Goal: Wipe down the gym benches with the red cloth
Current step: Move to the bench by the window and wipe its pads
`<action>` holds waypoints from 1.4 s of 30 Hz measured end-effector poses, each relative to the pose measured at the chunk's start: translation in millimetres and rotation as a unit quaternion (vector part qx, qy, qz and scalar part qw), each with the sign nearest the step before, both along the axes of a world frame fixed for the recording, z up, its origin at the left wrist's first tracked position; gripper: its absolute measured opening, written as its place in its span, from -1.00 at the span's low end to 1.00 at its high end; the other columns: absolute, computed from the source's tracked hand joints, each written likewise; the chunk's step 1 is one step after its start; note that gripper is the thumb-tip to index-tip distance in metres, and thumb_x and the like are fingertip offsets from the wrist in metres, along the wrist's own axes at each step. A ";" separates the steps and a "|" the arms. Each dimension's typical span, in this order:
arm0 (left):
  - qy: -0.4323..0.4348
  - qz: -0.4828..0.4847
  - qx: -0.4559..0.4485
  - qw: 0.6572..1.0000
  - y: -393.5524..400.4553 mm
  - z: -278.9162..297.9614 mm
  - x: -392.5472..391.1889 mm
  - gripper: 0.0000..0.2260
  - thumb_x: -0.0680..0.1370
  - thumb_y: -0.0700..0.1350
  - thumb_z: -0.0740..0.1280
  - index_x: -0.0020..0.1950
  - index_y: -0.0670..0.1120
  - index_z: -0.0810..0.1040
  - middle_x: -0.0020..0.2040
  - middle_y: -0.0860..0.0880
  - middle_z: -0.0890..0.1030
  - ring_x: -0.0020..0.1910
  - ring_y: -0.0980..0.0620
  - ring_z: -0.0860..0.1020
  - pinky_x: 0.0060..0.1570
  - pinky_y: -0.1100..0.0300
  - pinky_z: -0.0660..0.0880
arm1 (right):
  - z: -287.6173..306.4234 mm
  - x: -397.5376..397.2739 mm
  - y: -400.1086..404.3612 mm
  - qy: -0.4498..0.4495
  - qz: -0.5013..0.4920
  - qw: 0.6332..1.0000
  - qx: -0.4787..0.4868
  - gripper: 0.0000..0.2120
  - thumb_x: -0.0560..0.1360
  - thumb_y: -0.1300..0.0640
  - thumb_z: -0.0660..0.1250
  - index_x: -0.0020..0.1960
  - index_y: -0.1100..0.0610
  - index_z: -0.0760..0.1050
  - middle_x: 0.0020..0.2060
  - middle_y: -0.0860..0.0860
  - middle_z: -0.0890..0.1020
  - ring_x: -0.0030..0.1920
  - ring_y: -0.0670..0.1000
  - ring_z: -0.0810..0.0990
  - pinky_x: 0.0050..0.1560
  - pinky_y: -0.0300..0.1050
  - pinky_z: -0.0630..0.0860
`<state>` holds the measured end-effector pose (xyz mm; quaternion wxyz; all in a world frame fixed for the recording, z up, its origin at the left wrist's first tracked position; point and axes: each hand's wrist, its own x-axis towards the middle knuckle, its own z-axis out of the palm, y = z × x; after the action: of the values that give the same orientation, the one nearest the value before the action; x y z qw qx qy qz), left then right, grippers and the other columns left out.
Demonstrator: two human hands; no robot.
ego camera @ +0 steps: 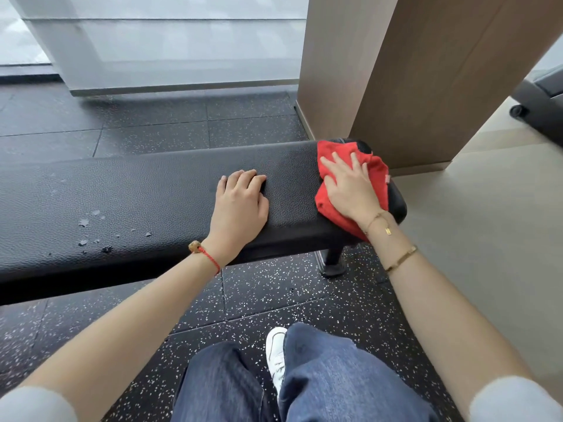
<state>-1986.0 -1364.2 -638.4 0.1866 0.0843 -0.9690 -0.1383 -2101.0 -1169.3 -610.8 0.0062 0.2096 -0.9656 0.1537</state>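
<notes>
Under the right hand (350, 187), red cloth (371, 175) covers bench (137, 193) end.

Head camera looks steeply down, close over bench (137, 193)

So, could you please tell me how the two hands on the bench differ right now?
The right hand lies flat with fingers spread on the red cloth at the bench end; the left hand rests bare on the padding with fingers bent. Both rest on the bench top.
</notes>
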 end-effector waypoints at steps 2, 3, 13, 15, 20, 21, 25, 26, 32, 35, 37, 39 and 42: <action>-0.004 0.002 -0.001 1.000 1.4 0.6 -0.1 -0.65 0.57 -0.11 0.18 0.33 -0.09 0.50 0.35 -0.07 0.51 0.39 -0.12 0.39 0.46 -0.12 0.21 | -3.0 15.8 -13.1 0.006 0.041 0.999 -0.009 -0.54 0.63 0.07 0.06 0.52 -0.05 0.21 0.55 -0.03 0.17 0.57 0.15 -0.03 0.55 0.16 -0.14; -0.006 0.002 -0.001 1.000 1.0 1.0 -0.1 -0.65 0.57 -0.12 0.18 0.34 -0.09 0.50 0.36 -0.07 0.50 0.40 -0.12 0.38 0.46 -0.12 0.20 | -6.4 28.1 -15.3 0.015 0.068 0.997 -0.017 -0.54 0.62 0.08 0.07 0.52 -0.05 0.22 0.55 -0.04 0.18 0.57 0.14 -0.03 0.55 0.14 -0.15; 0.000 -0.006 0.006 1.000 -1.3 3.3 1.3 -0.66 0.57 -0.12 0.19 0.33 -0.09 0.51 0.35 -0.07 0.52 0.38 -0.12 0.40 0.44 -0.12 0.23 | -13.3 4.1 47.7 0.011 -0.043 0.999 -0.031 -0.55 0.62 0.09 0.09 0.50 -0.06 0.26 0.54 -0.03 0.20 0.56 0.19 -0.01 0.55 0.16 -0.08; -0.001 -0.004 0.003 1.000 -0.5 3.7 0.8 -0.66 0.56 -0.12 0.20 0.32 -0.10 0.51 0.34 -0.08 0.52 0.37 -0.13 0.41 0.43 -0.13 0.25 | -7.4 -21.7 38.0 -0.013 -0.052 0.999 -0.009 -0.55 0.63 0.08 0.06 0.51 -0.06 0.23 0.55 -0.02 0.16 0.56 0.21 -0.04 0.54 0.18 -0.11; -0.001 -0.001 -0.008 1.000 1.8 5.5 0.9 -0.67 0.55 -0.11 0.18 0.29 -0.11 0.52 0.31 -0.08 0.53 0.34 -0.13 0.42 0.40 -0.12 0.27 | -1.4 -56.7 -9.4 -0.024 -0.042 0.999 0.006 -0.53 0.62 0.05 0.03 0.52 -0.07 0.20 0.56 -0.03 0.13 0.56 0.22 -0.04 0.53 0.22 -0.16; -0.001 0.000 -0.009 1.000 1.7 6.0 0.8 -0.66 0.54 -0.11 0.18 0.28 -0.11 0.53 0.30 -0.08 0.53 0.34 -0.12 0.42 0.39 -0.12 0.27 | -1.8 -55.2 -13.5 -0.019 -0.040 0.999 0.005 -0.53 0.62 0.05 0.04 0.52 -0.07 0.20 0.56 -0.03 0.14 0.56 0.21 -0.04 0.53 0.22 -0.16; 0.000 0.002 -0.010 1.000 1.5 5.9 0.2 -0.65 0.53 -0.09 0.15 0.26 -0.10 0.53 0.29 -0.07 0.54 0.32 -0.12 0.43 0.38 -0.12 0.28 | -4.1 -28.0 -5.7 -0.004 0.021 1.000 -0.004 -0.53 0.62 0.09 0.06 0.52 -0.06 0.22 0.55 -0.03 0.16 0.57 0.15 -0.02 0.54 0.18 -0.14; 0.003 0.001 -0.008 1.000 1.3 5.1 0.1 -0.64 0.53 -0.09 0.14 0.26 -0.10 0.53 0.29 -0.07 0.54 0.32 -0.13 0.43 0.38 -0.13 0.28 | -5.7 -17.1 0.3 0.000 0.041 0.999 -0.010 -0.53 0.62 0.10 0.08 0.52 -0.06 0.23 0.55 -0.04 0.17 0.57 0.14 -0.01 0.54 0.16 -0.13; -0.001 -0.006 -0.004 1.000 -2.3 -0.1 0.2 -0.65 0.56 -0.10 0.16 0.32 -0.09 0.50 0.34 -0.07 0.51 0.37 -0.12 0.40 0.43 -0.14 0.24 | -12.0 13.0 54.7 0.008 0.027 0.999 -0.037 -0.54 0.62 0.12 0.10 0.51 -0.08 0.25 0.54 -0.06 0.21 0.57 0.13 0.00 0.56 0.10 -0.08; -0.005 -0.004 -0.007 1.000 -1.2 0.1 0.3 -0.65 0.57 -0.10 0.17 0.33 -0.09 0.50 0.34 -0.07 0.51 0.38 -0.12 0.40 0.44 -0.13 0.23 | -9.0 -13.2 52.7 0.001 -0.025 0.999 -0.030 -0.54 0.62 0.11 0.09 0.51 -0.05 0.24 0.54 -0.01 0.19 0.56 0.19 -0.02 0.55 0.13 -0.09; -0.009 -0.002 -0.008 1.000 -0.6 1.2 -0.1 -0.66 0.56 -0.11 0.17 0.32 -0.09 0.50 0.34 -0.07 0.51 0.38 -0.12 0.40 0.44 -0.12 0.23 | -5.8 -36.3 35.3 -0.010 -0.050 0.999 -0.013 -0.54 0.63 0.09 0.06 0.52 -0.04 0.21 0.55 0.00 0.17 0.56 0.23 -0.03 0.54 0.18 -0.11; -0.012 0.001 -0.010 1.000 1.1 2.7 0.2 -0.66 0.56 -0.11 0.17 0.31 -0.09 0.50 0.33 -0.07 0.51 0.37 -0.12 0.40 0.43 -0.12 0.24 | -0.7 -55.5 11.3 -0.026 -0.049 0.998 0.007 -0.53 0.63 0.07 0.04 0.53 -0.05 0.18 0.56 0.00 0.14 0.55 0.25 -0.04 0.53 0.22 -0.13; -0.012 0.000 -0.014 1.000 2.1 5.0 0.8 -0.66 0.55 -0.11 0.17 0.30 -0.10 0.51 0.32 -0.06 0.51 0.35 -0.11 0.41 0.41 -0.12 0.25 | 4.3 -58.7 -27.9 -0.016 -0.013 1.000 0.023 -0.53 0.62 0.07 0.02 0.53 -0.02 0.19 0.56 0.01 0.12 0.56 0.22 -0.02 0.53 0.22 -0.13</action>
<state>-1985.2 -1362.1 -633.4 0.1759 0.0831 -0.9731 -0.1237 -2159.7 -1197.3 -606.5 -0.0125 0.1946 -0.9715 0.1347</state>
